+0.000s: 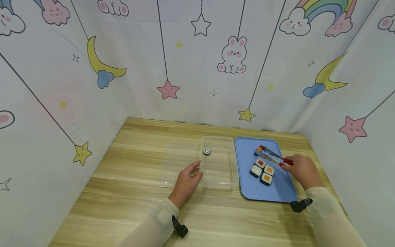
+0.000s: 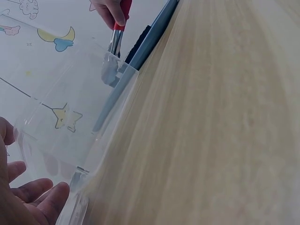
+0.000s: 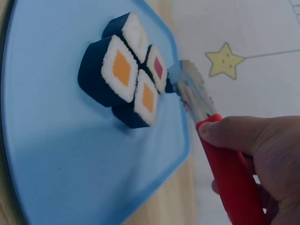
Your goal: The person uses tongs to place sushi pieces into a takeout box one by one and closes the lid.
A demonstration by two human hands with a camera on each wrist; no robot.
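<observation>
My right hand (image 1: pixel 302 169) grips red-handled metal tongs (image 3: pixel 229 173) over the blue tray (image 1: pixel 247 190). At the tray's far end, the tong tips stand at a small sushi piece with an orange top (image 1: pixel 258 150), mostly hidden by them. Closer to me on the tray are square sushi pieces, among them a red-centred one (image 1: pixel 260 162) and an orange-centred one (image 1: pixel 266 178). Beside the left wall of a clear plastic box (image 1: pixel 217 185), my left hand (image 1: pixel 186 180) has its fingers loosely bent, fingertips right at that wall. One small round sushi roll (image 1: pixel 207 151) sits inside the box.
A clear flat lid (image 1: pixel 174 164) lies on the wooden table (image 1: pixel 123 206), left of the box. The box stands close against the tray's left edge. A white curtain with printed stars and moons (image 1: pixel 200 68) encloses the table at the back and sides.
</observation>
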